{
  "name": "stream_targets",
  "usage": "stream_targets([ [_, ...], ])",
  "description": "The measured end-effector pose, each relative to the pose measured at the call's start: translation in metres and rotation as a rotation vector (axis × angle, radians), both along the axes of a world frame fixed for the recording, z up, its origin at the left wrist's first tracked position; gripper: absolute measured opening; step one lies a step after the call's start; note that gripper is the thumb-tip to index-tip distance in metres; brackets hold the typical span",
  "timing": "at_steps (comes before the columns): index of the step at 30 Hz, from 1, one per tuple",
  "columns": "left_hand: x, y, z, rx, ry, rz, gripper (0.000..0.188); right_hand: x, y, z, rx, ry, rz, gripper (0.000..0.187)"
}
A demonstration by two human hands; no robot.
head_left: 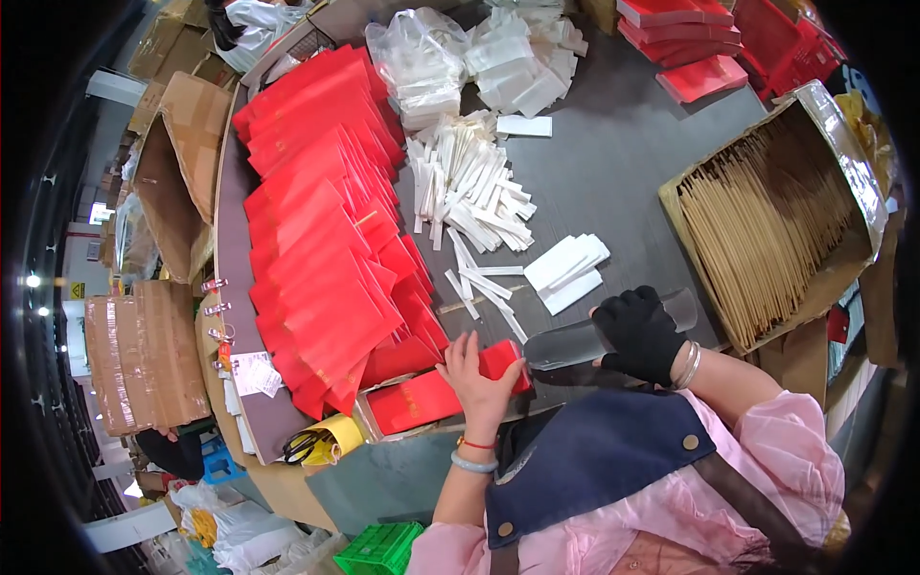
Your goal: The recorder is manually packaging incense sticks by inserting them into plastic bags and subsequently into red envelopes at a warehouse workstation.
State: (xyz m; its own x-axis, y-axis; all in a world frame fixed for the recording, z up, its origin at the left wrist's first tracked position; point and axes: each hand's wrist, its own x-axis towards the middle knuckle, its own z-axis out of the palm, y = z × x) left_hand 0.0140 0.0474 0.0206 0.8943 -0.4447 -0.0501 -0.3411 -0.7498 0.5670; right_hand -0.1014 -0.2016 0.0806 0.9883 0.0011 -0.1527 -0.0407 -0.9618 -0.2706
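My bare left hand lies across a long, narrow red box near the table's front edge, its fingers and thumb around the right part. My right hand, in a black glove, is closed on a clear plastic sleeve. The sleeve's left end comes right up to the red box's right end; whether it goes over it I cannot tell. Just beyond the sleeve lies a small stack of white cards. Loose white paper strips are heaped farther back.
Overlapping red envelope-like pieces cover the table's left. A cardboard carton packed with upright brown sheets stands at right. Clear plastic bags lie at the back, red stacks back right. A yellow holder with scissors sits front left.
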Motion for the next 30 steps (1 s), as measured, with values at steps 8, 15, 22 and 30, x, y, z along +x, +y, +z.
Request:
stream_targets([
  [8, -0.001, 0.0, -0.001, 0.014, -0.004, -0.01, 0.083, 0.001, -0.001, -0.004, 0.018, 0.02, 0.008, 0.068],
  [15, 0.005, -0.004, 0.006, 0.004, 0.067, -0.09, 0.079, 0.044, 0.056, -0.043, 0.149, 0.191, 0.095, 0.071],
  [22, 0.08, -0.061, -0.001, -0.071, -0.152, -0.257, 0.04, 0.002, -0.024, -0.033, 0.316, -0.485, -0.194, 0.063],
  [30, 0.117, -0.084, -0.003, 0.123, -0.395, -0.393, 0.011, -0.183, -0.215, -0.054, -0.237, -0.466, -1.096, 0.04],
])
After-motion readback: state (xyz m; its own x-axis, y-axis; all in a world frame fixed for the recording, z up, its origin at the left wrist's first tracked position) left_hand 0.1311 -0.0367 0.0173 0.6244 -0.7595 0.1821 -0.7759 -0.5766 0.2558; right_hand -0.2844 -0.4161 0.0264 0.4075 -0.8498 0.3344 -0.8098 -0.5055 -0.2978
